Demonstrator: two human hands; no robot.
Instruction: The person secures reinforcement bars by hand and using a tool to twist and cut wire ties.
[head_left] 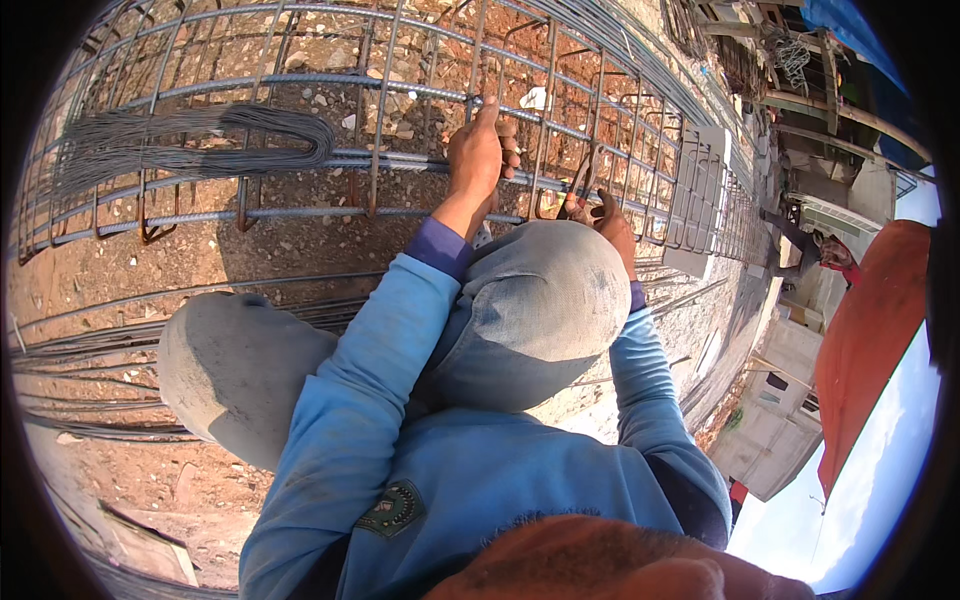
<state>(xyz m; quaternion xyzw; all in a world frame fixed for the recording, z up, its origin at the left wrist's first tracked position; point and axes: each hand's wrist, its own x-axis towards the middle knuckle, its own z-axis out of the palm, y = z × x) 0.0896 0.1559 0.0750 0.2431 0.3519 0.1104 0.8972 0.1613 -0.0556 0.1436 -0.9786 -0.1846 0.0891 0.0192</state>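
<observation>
A cage of steel rebar, long ribbed bars crossed by thinner rusty stirrups, stretches across in front of me. Over one of the long bars, my left hand is closed, its thumb pointing up beside a crossing of bar and stirrup. What its fingers grip, if anything, is too small to make out. My right hand, partly behind my knee, is wrapped round a pair of pincers. The pincers' rusty metal reaches up between the stirrups. A bundle of thin tie wire, bent into a loop, rests on the bars at left.
My knees come up between my arms. Loose steel rods lie on the stony soil at left. A pale block stands against the cage at right. Farther right are another person's hand and an orange cloth.
</observation>
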